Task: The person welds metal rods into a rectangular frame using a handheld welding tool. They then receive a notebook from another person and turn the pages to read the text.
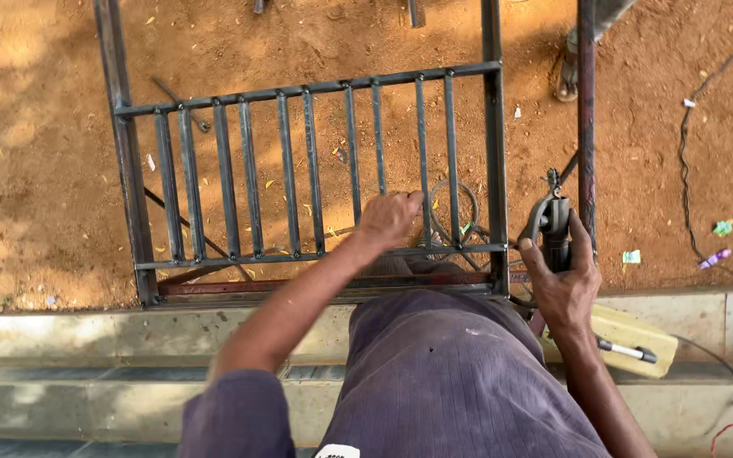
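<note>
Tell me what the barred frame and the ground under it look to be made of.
The barred frame looks like bare steel: dark grey, unpainted, dull sheen, with a rusty reddish bottom rail. The left hand grips one bar; the right hand holds a dark tool. The ground seems dry reddish-brown earth, loose and grainy.

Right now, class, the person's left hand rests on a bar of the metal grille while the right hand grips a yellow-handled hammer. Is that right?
Not quite. The left hand does rest on a bar of the metal grille, but the right hand grips a dark welding electrode holder, not a yellow-handled hammer. The head view shows it.
</note>
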{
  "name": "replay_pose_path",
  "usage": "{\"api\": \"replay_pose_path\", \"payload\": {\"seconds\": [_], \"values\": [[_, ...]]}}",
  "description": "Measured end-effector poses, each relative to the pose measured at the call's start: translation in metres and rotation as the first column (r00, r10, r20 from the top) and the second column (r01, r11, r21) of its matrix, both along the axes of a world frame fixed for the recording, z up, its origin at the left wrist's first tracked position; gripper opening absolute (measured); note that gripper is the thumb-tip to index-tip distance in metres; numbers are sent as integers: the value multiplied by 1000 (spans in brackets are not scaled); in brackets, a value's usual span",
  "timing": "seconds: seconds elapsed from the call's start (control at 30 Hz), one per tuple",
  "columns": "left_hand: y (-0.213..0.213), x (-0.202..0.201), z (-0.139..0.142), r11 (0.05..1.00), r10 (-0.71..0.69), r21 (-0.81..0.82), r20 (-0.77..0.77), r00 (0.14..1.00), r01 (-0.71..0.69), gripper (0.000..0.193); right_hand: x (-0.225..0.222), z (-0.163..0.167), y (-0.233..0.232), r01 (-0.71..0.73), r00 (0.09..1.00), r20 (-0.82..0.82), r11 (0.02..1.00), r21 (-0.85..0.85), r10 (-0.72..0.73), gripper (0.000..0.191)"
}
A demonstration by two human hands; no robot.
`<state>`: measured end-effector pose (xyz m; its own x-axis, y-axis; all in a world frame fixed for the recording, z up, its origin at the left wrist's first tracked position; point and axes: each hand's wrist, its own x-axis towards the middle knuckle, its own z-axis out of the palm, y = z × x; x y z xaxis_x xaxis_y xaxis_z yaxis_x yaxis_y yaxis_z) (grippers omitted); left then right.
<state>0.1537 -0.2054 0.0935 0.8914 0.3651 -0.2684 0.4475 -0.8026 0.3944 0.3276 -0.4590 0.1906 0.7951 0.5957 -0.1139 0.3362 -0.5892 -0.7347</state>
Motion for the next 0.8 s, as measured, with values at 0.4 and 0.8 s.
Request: {"api": "replay_pose_path", "payload": {"seconds": [0.4,0.8], "values": [[52,20,-19,574,-812,488,231,536,658,14,-55,17,-42,121,992,-12,991,-55,-122,86],[61,22,-16,530,-848,496,320,423,688,12,-147,22,-31,188,982,31,982,-28,-187,89]]}}
